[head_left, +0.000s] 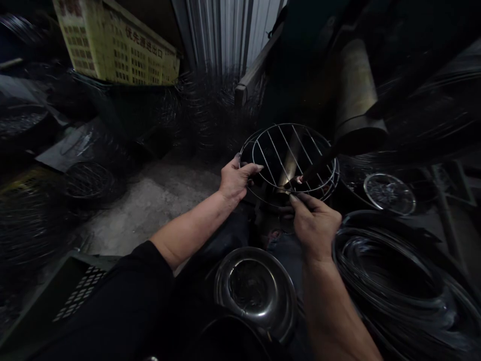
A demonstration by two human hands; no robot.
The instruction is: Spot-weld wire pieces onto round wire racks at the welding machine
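Note:
A round wire rack (276,150) with parallel bars spans both hands, at the electrodes of a machine that looks like a spot welder. Its left rim is pinched between the thumb and fingers of my left hand (236,178). My right hand (314,220) grips the near rim, thumb on top, with some fingers hidden beneath. Just above the rack, the tip of the machine's dark upper arm (319,163) comes down near the near rim. A brass-coloured lower post (290,165) shows through the bars. Whether the tip touches the wire I cannot tell.
A shiny metal bowl (259,296) sits close in front of my body. Coiled wire rings (387,265) lie at the right, near a round metal dish (391,193). A yellow crate (124,47) stands back left, a green crate (75,291) lower left. The machine's thick cylinder (356,95) hangs upper right.

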